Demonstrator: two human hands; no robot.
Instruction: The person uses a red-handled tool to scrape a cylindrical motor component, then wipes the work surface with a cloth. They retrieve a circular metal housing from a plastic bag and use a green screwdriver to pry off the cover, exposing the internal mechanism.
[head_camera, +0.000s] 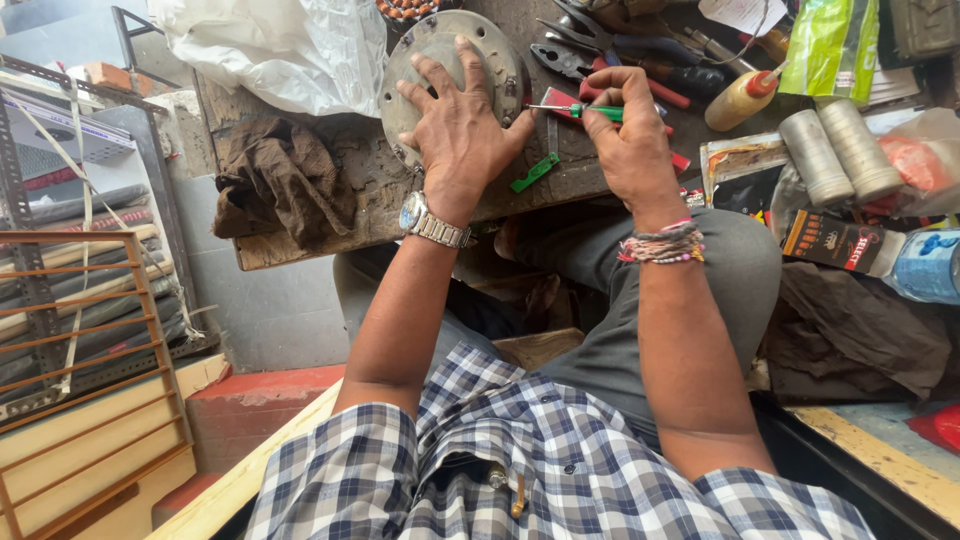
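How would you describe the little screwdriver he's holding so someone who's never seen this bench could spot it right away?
Start at the worn wooden workbench and find the round grey metal plate under the left hand. Just right of that plate, the right hand pinches a slim screwdriver lying almost level, tip toward the plate. Its translucent green handle sets it apart from the red-handled pliers behind it.

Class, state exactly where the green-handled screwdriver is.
In the head view, the right hand holds the green-handled screwdriver, tip pointing at the round metal plate under the left hand.
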